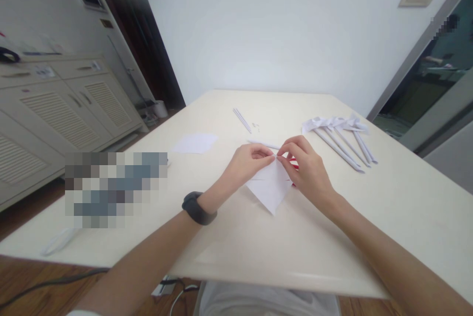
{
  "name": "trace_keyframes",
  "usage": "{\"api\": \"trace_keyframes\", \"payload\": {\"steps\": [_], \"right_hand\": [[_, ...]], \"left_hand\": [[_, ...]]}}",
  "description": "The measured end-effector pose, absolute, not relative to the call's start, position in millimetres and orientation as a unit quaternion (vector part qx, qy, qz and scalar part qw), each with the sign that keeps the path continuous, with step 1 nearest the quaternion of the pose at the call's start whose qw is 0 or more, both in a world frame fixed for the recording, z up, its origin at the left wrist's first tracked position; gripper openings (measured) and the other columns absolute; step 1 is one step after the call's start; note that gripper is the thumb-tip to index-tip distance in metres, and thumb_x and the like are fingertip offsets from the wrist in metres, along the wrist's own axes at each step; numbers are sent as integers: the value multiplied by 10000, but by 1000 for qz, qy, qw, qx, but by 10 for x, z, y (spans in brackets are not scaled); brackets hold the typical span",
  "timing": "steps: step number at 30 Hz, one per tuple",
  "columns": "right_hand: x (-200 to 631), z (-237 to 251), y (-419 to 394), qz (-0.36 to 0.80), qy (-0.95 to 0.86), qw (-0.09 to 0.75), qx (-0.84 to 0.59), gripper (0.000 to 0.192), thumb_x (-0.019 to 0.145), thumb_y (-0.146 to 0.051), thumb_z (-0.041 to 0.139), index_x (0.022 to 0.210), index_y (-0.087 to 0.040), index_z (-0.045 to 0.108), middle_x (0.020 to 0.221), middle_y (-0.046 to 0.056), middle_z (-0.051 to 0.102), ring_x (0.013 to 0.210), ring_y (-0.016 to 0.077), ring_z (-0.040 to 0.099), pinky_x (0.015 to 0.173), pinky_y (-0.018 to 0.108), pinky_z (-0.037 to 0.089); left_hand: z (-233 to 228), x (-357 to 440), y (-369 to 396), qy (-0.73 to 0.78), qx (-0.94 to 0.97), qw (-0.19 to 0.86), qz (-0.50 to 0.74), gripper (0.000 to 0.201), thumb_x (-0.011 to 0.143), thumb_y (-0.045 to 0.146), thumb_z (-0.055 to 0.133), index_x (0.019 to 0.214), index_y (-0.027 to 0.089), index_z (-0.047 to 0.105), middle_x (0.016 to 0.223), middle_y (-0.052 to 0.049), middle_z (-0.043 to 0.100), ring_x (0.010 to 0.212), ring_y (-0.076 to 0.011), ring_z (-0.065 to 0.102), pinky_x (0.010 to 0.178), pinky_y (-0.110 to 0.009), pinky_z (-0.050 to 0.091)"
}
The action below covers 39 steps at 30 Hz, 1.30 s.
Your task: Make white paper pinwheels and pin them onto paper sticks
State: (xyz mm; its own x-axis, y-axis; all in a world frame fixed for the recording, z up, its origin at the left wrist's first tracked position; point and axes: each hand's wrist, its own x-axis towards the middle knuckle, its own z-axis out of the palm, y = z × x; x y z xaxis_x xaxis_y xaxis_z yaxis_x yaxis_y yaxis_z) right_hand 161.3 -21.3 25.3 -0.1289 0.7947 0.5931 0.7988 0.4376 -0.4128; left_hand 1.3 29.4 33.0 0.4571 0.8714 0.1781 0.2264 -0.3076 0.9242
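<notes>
- Pinching the far edge of a folded white paper (271,187) mid-table (229,237), left hand (247,163) and right hand (308,168) meet fingertip to fingertip.
- Its point aims near; long axis runs near-far.
- Paper pinwheels (342,138) lie far right, a loose sheet (194,143) far left.

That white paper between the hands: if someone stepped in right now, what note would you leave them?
Left hand and right hand: both pinch the top edge of the white paper, fingertips meeting; it lies on the table, point toward the person.
Done: a row of finished paper pinwheels lies to the right.
Nearby: a rolled paper stick behind the hands, a spare sheet left.
Left: this sheet looks only partly folded.
</notes>
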Motion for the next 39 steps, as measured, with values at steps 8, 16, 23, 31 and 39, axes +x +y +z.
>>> {"api": "trace_keyframes", "payload": {"steps": [8, 16, 23, 31, 39], "right_hand": [[1626, 256, -171, 84, -726, 449, -514, 82, 821, -179, 495, 786, -213, 561, 929, 26, 527, 717, 121, 550, 660, 275, 469], [1621, 277, -156, 157, -703, 448, -529, 60, 811, -207, 511, 767, -203, 553, 902, 8, 524, 720, 109, 565, 686, 269, 471], [1609, 272, -159, 169, -694, 451, -535, 57, 802, -213, 518, 755, -199, 548, 905, 12, 526, 731, 117, 566, 688, 280, 470], [1604, 254, -152, 160, -698, 456, -529, 45, 804, -200, 517, 763, -197, 535, 903, 8, 529, 762, 122, 564, 697, 277, 464], [1599, 249, -175, 152, -702, 470, -513, 52, 828, -222, 509, 792, -199, 539, 912, 12, 535, 760, 123, 552, 688, 274, 460]], "left_hand": [[287, 12, 315, 376, 738, 424, 366, 159, 731, 308, 597, 763, 159, 645, 797, -46, 689, 735, -172, 629, 631, -253, 468], [284, 25, 272, 374, 762, 377, 370, 143, 759, 295, 574, 783, 169, 635, 822, -37, 687, 741, -157, 632, 659, -250, 480], [329, 51, 190, 373, 814, 248, 369, 106, 790, 237, 525, 778, 188, 617, 841, -15, 665, 756, -142, 603, 676, -248, 467], [303, 59, 158, 346, 848, 149, 372, 102, 812, 172, 478, 780, 189, 573, 836, -4, 629, 739, -131, 567, 654, -247, 449], [306, 60, 129, 346, 856, 34, 382, 109, 825, 166, 472, 789, 181, 573, 818, -8, 598, 737, -129, 555, 674, -251, 428]]}}
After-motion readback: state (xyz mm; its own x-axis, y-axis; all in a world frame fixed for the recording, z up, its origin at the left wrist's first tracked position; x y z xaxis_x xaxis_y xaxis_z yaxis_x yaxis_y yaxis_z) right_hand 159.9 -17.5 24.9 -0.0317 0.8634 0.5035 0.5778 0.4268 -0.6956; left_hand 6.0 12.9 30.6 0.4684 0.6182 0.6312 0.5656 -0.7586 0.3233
